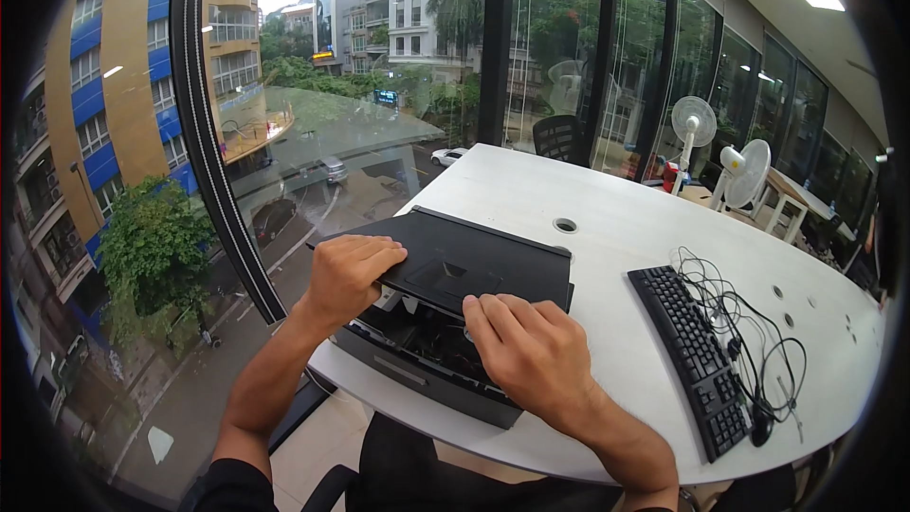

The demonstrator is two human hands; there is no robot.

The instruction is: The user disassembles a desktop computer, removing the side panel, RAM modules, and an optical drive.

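— Closest to me is what, then?

— Both of my hands, laid on a black computer case [431, 365] that lies flat at the near edge of the white desk [607, 218], close to its left corner. Its side panel [464, 261] is a flat black sheet, shifted toward the far side so that a strip of the case's inside shows along the near edge.

— How are your hands set?

— They are apart, one at each end of that open strip. My left hand [349, 273] is curled over the panel's near left corner, fingers bent down on top of it and clamped on its edge. My right hand [533, 353] lies flat and spread, palm down, fingers pressing on the panel's near right part, above the opening. I cannot tell whether the thumb hooks under the edge.

— What shows in the gap?

— Dark parts and a pale metal piece near my left hand; too dim to name.

— And the rest of the desk?

— A black keyboard [689, 351] lies near the right edge, just beside a loose tangle of black cable [749, 341] and a mouse [761, 427]. A round cable hole [565, 225] sits beyond the panel. Two white fans [720, 147] stand past the far right corner, by the windows.
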